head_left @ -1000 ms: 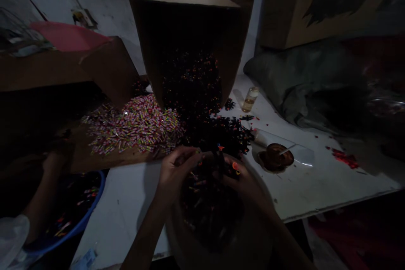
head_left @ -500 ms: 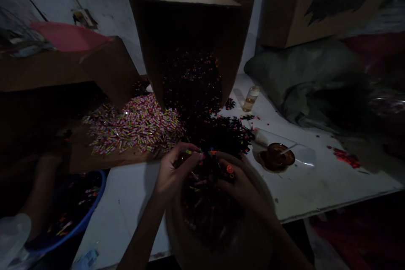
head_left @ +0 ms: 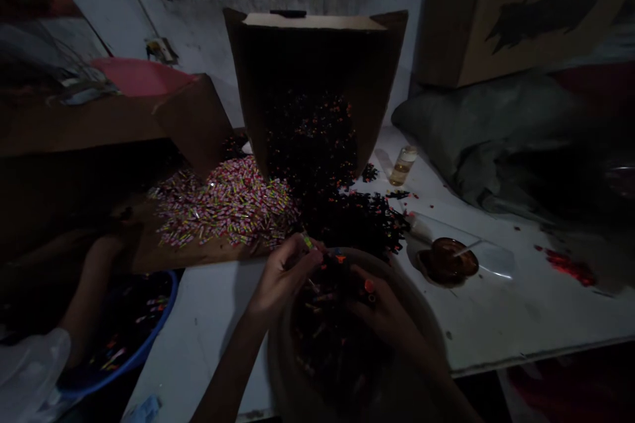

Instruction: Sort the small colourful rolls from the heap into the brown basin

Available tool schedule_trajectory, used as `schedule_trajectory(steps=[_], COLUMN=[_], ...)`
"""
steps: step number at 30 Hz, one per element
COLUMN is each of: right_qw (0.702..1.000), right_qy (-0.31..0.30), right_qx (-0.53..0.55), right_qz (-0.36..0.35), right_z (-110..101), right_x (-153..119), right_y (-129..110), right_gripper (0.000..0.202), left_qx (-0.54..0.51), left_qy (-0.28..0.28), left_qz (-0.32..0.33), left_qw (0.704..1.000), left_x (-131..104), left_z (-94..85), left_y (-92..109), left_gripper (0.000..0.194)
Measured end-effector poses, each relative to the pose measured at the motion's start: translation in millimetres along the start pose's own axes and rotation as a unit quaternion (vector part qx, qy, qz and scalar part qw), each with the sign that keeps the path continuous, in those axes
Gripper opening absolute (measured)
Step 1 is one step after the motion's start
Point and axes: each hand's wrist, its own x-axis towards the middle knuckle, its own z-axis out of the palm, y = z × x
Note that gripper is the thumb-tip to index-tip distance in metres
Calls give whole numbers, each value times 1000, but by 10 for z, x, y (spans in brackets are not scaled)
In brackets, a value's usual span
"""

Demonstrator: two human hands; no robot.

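Note:
My left hand (head_left: 288,271) pinches a small striped piece (head_left: 308,242) in yellow-green and pink, over the far rim of a round tub (head_left: 282,344). My right hand (head_left: 380,304) is curled round a small dark piece with an orange end (head_left: 369,286). Dark pieces mixed with a few coloured ones (head_left: 327,337) lie in the tub below both hands. Beyond them, a heap of black pieces (head_left: 357,218) spills from an open cardboard box (head_left: 374,106). Left of it is a pile of pink and yellow-green pieces (head_left: 233,205).
Another person's arm (head_left: 92,291) reaches in at the left over a blue basin (head_left: 166,314). On the white table (head_left: 496,324) at the right are a glass vial (head_left: 403,166), a dish of brown liquid (head_left: 452,261) and red bits (head_left: 570,266).
The whole view has shifted, showing more of the window above. Both hands stay close together over the tub, and the striped piece in my left hand now stands more upright.

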Motion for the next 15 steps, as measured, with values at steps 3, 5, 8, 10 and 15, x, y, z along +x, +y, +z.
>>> schedule_trajectory(steps=[3, 5, 8, 10, 15], right_qw=[1000, 999, 995, 994, 979], right_qy=[-7, 5, 13, -20, -68], right_qx=[4, 6, 14, 33, 113], right_qz=[22, 54, 96, 104, 156], right_z=[12, 25, 59, 82, 82], right_x=[-23, -45, -55, -32, 50], right_y=[102, 202, 313, 319, 195], right_gripper=[23, 35, 50, 49, 52], left_qx=[-7, -21, -31, -17, 21], left_qy=[-2, 10, 33, 49, 73], left_qz=[-8, -16, -24, -7, 19], left_qw=[1000, 1000, 999, 999, 997], left_x=[-56, -100, -138, -134, -94], left_z=[8, 18, 28, 18, -79], left_y=[-10, -46, -125, -157, -147], left_gripper=[38, 39, 41, 40, 40])
